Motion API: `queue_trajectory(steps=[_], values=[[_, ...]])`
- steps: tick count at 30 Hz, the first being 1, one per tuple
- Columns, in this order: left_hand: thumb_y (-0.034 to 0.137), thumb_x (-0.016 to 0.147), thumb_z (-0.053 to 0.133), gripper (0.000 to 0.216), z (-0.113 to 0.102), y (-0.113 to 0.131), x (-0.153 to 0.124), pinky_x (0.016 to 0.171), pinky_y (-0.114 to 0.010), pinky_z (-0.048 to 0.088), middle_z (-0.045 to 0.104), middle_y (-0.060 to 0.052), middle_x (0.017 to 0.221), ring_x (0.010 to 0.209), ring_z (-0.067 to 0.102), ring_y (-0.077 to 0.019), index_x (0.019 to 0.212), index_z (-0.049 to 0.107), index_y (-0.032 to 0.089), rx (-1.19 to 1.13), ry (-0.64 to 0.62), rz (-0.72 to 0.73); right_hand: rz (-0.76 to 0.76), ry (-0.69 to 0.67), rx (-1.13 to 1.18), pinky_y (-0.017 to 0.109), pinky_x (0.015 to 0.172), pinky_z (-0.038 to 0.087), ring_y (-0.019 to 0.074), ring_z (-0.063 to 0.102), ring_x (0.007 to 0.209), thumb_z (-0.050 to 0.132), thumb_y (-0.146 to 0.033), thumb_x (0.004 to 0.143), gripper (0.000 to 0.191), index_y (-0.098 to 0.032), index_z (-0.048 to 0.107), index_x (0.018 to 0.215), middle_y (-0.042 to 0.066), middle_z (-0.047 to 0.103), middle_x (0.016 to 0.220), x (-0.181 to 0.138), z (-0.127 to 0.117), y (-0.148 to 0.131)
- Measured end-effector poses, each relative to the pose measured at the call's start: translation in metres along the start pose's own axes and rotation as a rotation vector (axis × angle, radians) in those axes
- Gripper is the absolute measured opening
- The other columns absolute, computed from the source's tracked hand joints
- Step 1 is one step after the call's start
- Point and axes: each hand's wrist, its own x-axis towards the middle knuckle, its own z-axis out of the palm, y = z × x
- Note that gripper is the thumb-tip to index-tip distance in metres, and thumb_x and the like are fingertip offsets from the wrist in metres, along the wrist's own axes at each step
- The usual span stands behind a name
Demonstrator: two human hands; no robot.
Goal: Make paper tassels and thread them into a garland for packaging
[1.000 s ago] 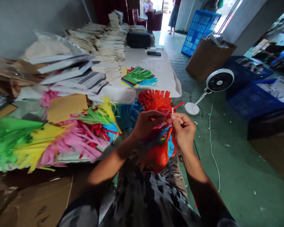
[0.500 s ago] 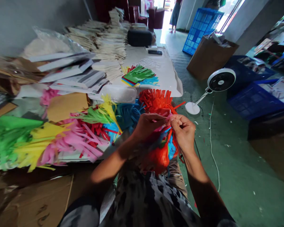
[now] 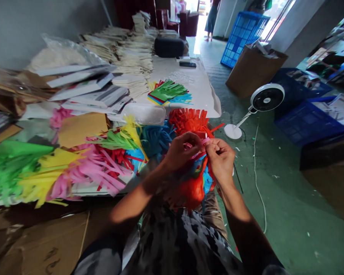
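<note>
Above my lap, my right hand [image 3: 221, 152] pinches a small pink tissue paper strip [image 3: 206, 141] between thumb and fingers. My left hand [image 3: 181, 151] is curled beside it, its fingertips closed on the strip's left side. Below both hands hangs a bunch of tissue tassels [image 3: 195, 189], mostly orange-red, with some blue and a bit of green. Just beyond the hands, red fringed tissue paper [image 3: 189, 120] lies at the table's edge. Blue fringed paper [image 3: 154, 138] is left of it. My palms and parts of the fingers are hidden.
Green [image 3: 14, 164], yellow [image 3: 47, 172] and pink fringed paper [image 3: 87, 170] spreads along the table's near left. A clear plastic tray [image 3: 143, 114] and stacked booklets [image 3: 88, 86] sit behind. A white fan [image 3: 266, 99] stands on the right floor, with blue crates [image 3: 312, 118] beyond.
My left hand's fingers have bent into a rounder curl and shifted slightly at the pink strip. My right hand keeps its pinch almost in place.
</note>
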Motion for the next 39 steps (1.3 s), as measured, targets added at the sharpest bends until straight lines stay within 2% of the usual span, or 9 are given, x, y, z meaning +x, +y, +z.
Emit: queue_trajectory(steps=[3, 8, 11, 15, 18, 23, 29, 35, 39], values=[[0.037, 0.087, 0.079, 0.023, -0.003, -0.001, 0.002, 0.066, -0.023, 0.051, 0.075, -0.004, 0.087, 0.075, 0.066, -0.0119, 0.091, 0.070, 0.016, -0.051, -0.074, -0.017, 0.004, 0.000, -0.016, 0.027, 0.059, 0.044, 0.0132, 0.056, 0.061, 0.070, -0.037, 0.093, 0.019, -0.021, 0.071, 0.082, -0.001, 0.067, 0.070, -0.001, 0.000, 0.001], [0.050, 0.082, 0.084, 0.038, -0.008, -0.002, 0.006, 0.056, -0.022, 0.044, 0.067, -0.001, 0.076, 0.063, 0.056, -0.0088, 0.087, 0.068, 0.016, -0.159, -0.196, -0.132, 0.021, 0.035, -0.034, 0.026, 0.055, 0.038, 0.0119, 0.050, 0.058, 0.072, -0.040, 0.092, 0.022, -0.020, 0.070, 0.084, -0.002, 0.064, 0.068, -0.003, 0.000, 0.007], [0.049, 0.080, 0.088, 0.039, -0.011, 0.002, 0.006, 0.060, -0.022, 0.046, 0.067, -0.001, 0.079, 0.066, 0.056, -0.0093, 0.085, 0.069, 0.016, -0.258, -0.228, -0.169, 0.022, 0.043, -0.035, 0.026, 0.054, 0.036, 0.0113, 0.047, 0.056, 0.073, -0.040, 0.092, 0.021, -0.020, 0.071, 0.085, -0.003, 0.060, 0.066, -0.002, 0.002, 0.009], [0.045, 0.081, 0.090, 0.036, -0.015, 0.003, 0.006, 0.070, -0.023, 0.052, 0.072, -0.003, 0.087, 0.076, 0.066, -0.0123, 0.091, 0.070, 0.017, -0.583, -0.197, -0.293, -0.002, 0.032, -0.034, 0.027, 0.056, 0.040, 0.0125, 0.050, 0.057, 0.072, -0.040, 0.094, 0.021, -0.021, 0.072, 0.087, -0.003, 0.062, 0.066, -0.001, 0.004, 0.002], [0.042, 0.081, 0.090, 0.034, -0.018, -0.003, 0.009, 0.069, -0.022, 0.053, 0.072, -0.002, 0.085, 0.072, 0.067, -0.0111, 0.093, 0.072, 0.016, -0.710, -0.130, -0.347, 0.006, 0.005, -0.016, 0.028, 0.058, 0.042, 0.0126, 0.050, 0.056, 0.071, -0.041, 0.096, 0.022, -0.022, 0.070, 0.085, -0.002, 0.063, 0.066, -0.001, 0.005, -0.005], [0.041, 0.085, 0.087, 0.031, -0.020, -0.009, 0.012, 0.065, -0.022, 0.052, 0.071, -0.001, 0.080, 0.067, 0.066, -0.0102, 0.092, 0.074, 0.014, -0.706, -0.146, -0.379, 0.035, -0.098, -0.027, 0.028, 0.058, 0.042, 0.0131, 0.055, 0.058, 0.070, -0.039, 0.097, 0.021, -0.023, 0.069, 0.084, -0.002, 0.067, 0.068, -0.004, 0.004, -0.006], [0.045, 0.081, 0.090, 0.035, -0.018, -0.009, 0.013, 0.056, -0.020, 0.045, 0.067, 0.001, 0.073, 0.059, 0.059, -0.0075, 0.085, 0.071, 0.015, -0.614, -0.168, -0.379, 0.053, -0.123, -0.069, 0.027, 0.057, 0.040, 0.0127, 0.053, 0.058, 0.068, -0.038, 0.096, 0.024, -0.022, 0.065, 0.079, -0.002, 0.064, 0.067, -0.001, 0.003, -0.002], [0.044, 0.074, 0.095, 0.039, -0.017, -0.005, 0.016, 0.061, -0.020, 0.046, 0.069, 0.000, 0.077, 0.065, 0.060, -0.0081, 0.083, 0.071, 0.014, -0.566, -0.146, -0.345, 0.048, -0.119, -0.096, 0.027, 0.057, 0.038, 0.0128, 0.052, 0.059, 0.068, -0.039, 0.096, 0.026, -0.022, 0.064, 0.076, -0.001, 0.064, 0.066, -0.001, 0.002, -0.001], [0.041, 0.074, 0.095, 0.037, -0.017, -0.002, 0.015, 0.062, -0.021, 0.046, 0.069, 0.001, 0.076, 0.065, 0.060, -0.0081, 0.084, 0.072, 0.014, -0.541, -0.128, -0.320, 0.063, -0.119, -0.089, 0.029, 0.059, 0.042, 0.0146, 0.056, 0.061, 0.068, -0.040, 0.096, 0.025, -0.022, 0.065, 0.078, 0.000, 0.067, 0.068, -0.002, 0.001, 0.001]])
